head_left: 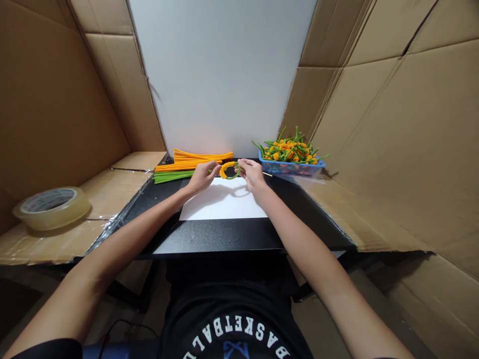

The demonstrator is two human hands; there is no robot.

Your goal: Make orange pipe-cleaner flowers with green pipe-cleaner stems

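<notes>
A ring (223, 170) of fuzzy stems, orange on its left side and green on its right, is held up above a white sheet (224, 204) and casts a shadow on it. My right hand (251, 173) pinches the ring's green side between thumb and fingers. Just left of the ring, my left hand (204, 176) has its fingers closed together near the orange part; what they hold, if anything, is too small to make out.
Orange stems (187, 164) and green stems (174, 176) lie at the back left of the black table (217, 237). A blue basket (292, 168) of orange and green pieces stands at the back right. A tape roll (52, 208) rests on cardboard at the left; cardboard walls flank both sides.
</notes>
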